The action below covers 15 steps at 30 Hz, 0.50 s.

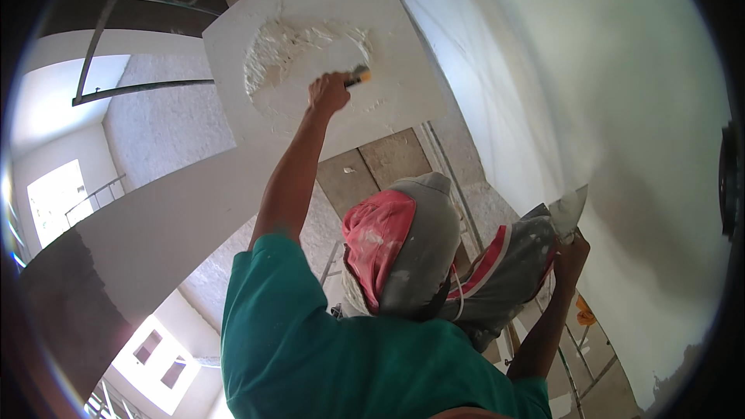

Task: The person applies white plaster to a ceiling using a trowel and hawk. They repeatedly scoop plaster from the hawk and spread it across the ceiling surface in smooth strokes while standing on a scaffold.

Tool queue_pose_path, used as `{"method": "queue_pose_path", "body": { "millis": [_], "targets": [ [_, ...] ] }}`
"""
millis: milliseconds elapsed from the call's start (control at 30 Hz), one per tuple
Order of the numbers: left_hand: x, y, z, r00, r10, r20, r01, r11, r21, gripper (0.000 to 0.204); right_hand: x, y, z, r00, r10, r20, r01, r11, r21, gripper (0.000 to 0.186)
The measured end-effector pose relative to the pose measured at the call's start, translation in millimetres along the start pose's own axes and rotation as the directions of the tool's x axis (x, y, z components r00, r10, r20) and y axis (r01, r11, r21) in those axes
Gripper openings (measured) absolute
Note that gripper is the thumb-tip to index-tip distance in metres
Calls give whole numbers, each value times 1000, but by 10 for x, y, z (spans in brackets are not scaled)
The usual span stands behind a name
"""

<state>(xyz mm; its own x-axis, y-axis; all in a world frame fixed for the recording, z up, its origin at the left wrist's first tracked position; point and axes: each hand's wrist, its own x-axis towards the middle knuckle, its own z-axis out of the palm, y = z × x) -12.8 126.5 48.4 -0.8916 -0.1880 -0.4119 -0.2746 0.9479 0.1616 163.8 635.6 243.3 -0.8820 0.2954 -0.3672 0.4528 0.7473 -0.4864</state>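
The left hand is closed around the handle of a short tool with an orange-yellow section; the working edge of this tool cannot be made out. The right hand grips a scraper with a broad metal blade, directed up toward the wall; contact between blade and wall cannot be confirmed. The person wears a green shirt and grey trousers with red panels; white smears mark the trousers. The left arm is extended, and the right arm is bent outward at the right side of the body. Beyond the knees, a white board carries white paste, spread in a thick, ridged arc along the far and left portions of the work area, with a thinner, smoothed zone inside it. The left hand and its tool are located over this board, at the right-hand inner side of the arc. Brown panels lie just below the near edge of the board. The pale wall runs along the right side and bears a broad shadow. At the upper left, a metal frame stands beside the board. Farther off at the left, a bright window opening is set in a white wall section; a second bright opening shows at the lower left.
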Motion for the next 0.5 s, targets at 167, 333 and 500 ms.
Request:
{"method": "queue_pose_path", "body": {
  "millis": [167, 333, 500],
  "targets": [
    [-152, -560, -181, 997, 69, 18, -61, 957, -284, 37, 412, -378, 307, 982, -191, 5, 191, 981, 26, 25],
    [-588, -859, -213, 977, -214, -23, 16, 176, -984, 26, 1174, -636, 1221, 798, -581, 160, 585, 810, 20, 26],
    [-1084, -310, -484, 924, -327, -200, -333, -429, -839, 45, 1270, -1633, 2020, 726, -605, 327, 633, 774, 24, 26]
  ]
}}
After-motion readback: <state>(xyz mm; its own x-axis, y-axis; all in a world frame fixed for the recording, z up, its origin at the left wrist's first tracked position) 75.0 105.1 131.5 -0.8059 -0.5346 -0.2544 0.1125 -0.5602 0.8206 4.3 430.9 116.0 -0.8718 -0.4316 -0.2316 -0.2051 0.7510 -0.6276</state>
